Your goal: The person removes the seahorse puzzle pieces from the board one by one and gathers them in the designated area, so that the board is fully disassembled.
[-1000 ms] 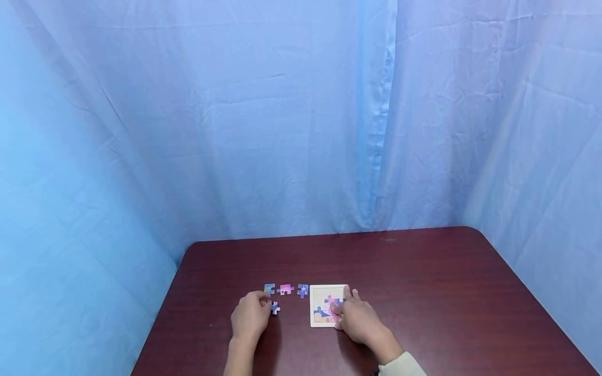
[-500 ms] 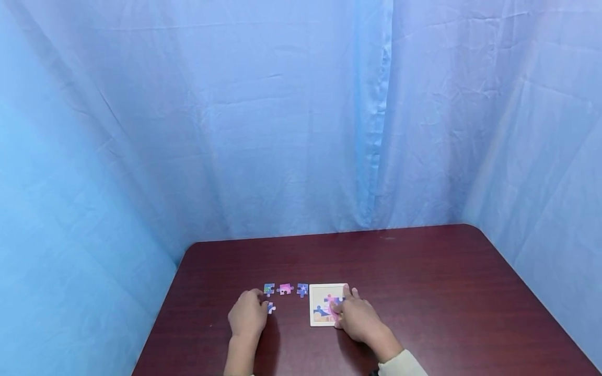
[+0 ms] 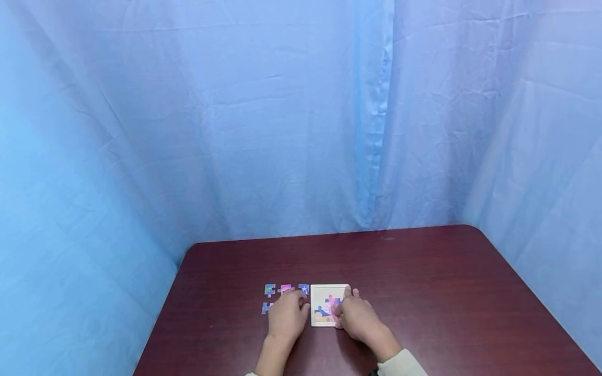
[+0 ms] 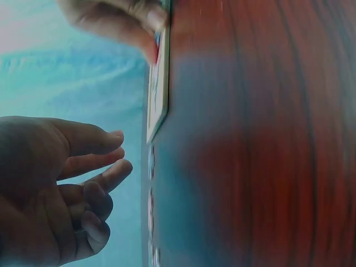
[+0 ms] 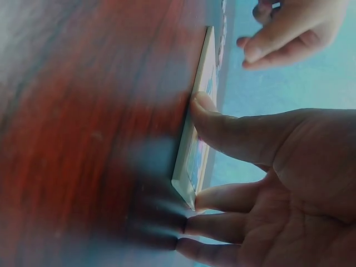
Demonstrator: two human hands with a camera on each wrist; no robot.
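Observation:
A pale square puzzle tray (image 3: 322, 324) lies on the table, partly filled with pink and blue pieces. My right hand (image 3: 361, 317) grips its right side. In the right wrist view, the thumb (image 5: 208, 111) lies on the tray's near edge and a finger (image 5: 225, 197) touches its right end. Just left of the tray, my left hand (image 3: 288, 315) hovers low, with a blue star piece (image 3: 303, 288) by its fingertips. The left wrist view shows its fingers (image 4: 94, 139) loosely bent, nothing between them. The right hand hides part of the tray.
Left of the tray lie more loose jigsaw pieces: a green-blue piece (image 3: 269, 290), a pink piece (image 3: 285, 288) and a blue piece (image 3: 266, 308) partly behind the left hand. Blue curtains (image 3: 291, 130) hang around the dark red table (image 3: 432, 271).
My left hand has left the lower blue piece, which now lies further left on the table, and moved right toward the star piece. The right hand and tray stay put.

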